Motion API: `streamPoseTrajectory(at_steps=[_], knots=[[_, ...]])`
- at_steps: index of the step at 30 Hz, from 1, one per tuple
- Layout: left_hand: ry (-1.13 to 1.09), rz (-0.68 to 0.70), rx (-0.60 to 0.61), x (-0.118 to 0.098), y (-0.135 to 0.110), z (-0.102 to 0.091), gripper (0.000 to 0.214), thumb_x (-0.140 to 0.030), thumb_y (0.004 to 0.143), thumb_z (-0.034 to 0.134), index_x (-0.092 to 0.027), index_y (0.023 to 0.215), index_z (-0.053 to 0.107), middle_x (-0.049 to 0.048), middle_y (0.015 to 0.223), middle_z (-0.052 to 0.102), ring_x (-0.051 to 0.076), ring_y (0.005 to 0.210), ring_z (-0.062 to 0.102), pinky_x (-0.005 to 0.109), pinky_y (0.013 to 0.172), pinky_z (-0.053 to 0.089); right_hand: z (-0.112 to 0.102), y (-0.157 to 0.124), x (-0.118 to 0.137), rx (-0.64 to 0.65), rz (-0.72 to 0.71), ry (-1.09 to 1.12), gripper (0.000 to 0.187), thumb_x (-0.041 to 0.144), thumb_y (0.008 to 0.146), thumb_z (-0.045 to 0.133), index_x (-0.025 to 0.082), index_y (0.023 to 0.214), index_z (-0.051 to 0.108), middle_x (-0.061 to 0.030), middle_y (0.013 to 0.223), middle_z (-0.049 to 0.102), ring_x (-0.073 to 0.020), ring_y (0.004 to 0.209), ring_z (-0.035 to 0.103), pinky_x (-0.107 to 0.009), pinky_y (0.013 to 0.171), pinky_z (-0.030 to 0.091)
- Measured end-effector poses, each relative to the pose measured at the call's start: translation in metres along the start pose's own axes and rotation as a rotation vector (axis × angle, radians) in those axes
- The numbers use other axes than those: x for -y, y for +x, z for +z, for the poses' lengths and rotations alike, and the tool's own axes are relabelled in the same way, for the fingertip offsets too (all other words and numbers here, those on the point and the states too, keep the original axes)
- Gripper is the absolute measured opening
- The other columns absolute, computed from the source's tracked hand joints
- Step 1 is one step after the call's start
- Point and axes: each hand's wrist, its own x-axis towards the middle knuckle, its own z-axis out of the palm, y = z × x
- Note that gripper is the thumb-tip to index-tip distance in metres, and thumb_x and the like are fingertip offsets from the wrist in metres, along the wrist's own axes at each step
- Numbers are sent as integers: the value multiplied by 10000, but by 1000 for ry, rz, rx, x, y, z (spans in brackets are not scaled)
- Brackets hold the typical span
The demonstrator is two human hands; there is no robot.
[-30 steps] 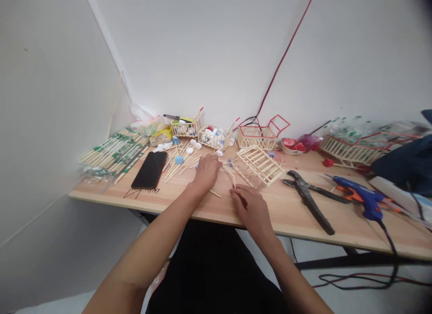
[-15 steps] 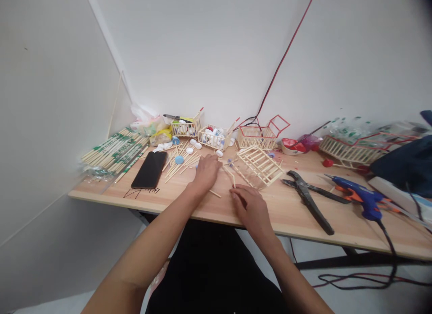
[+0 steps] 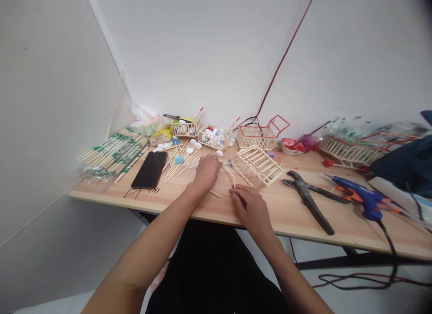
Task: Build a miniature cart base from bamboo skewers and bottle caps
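Two thin wooden sticks (image 3: pixel 228 171) meet at an angle just above the tabletop, between my hands. My left hand (image 3: pixel 207 170) is closed, its fingertips at the far end of the slanting stick. Pinched in the fingertips of my right hand (image 3: pixel 249 200) is the near end of the short stick. From under my left hand a loose stick (image 3: pixel 215 194) pokes out. Beyond my right hand lies a slatted stick frame (image 3: pixel 261 165), tilted on the table. How the left fingers grip is partly hidden by the hand.
Small stick-built carts (image 3: pixel 258 137) line the wall. Loose sticks (image 3: pixel 184 163), bottle caps (image 3: pixel 179 160) and a phone (image 3: pixel 149 170) lie left; wrapped chopsticks (image 3: pixel 113 149) are farther left. Right are pliers (image 3: pixel 307 200), a blue glue gun (image 3: pixel 362 197) with its cord, and a red-stained bowl (image 3: pixel 292 146).
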Motion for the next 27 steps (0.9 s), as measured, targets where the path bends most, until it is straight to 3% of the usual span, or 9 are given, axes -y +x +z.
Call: streamPoseTrajectory(at_steps=[27], knots=[[-19, 18, -48, 4, 1, 9, 307, -218, 948, 400, -163, 856, 688, 97, 951, 625, 235, 921, 507, 343, 754, 343, 1, 0, 0, -13, -20, -12, 199, 224, 889, 521, 164, 939, 704, -101, 1016, 697, -230, 987, 609, -408, 919, 461]])
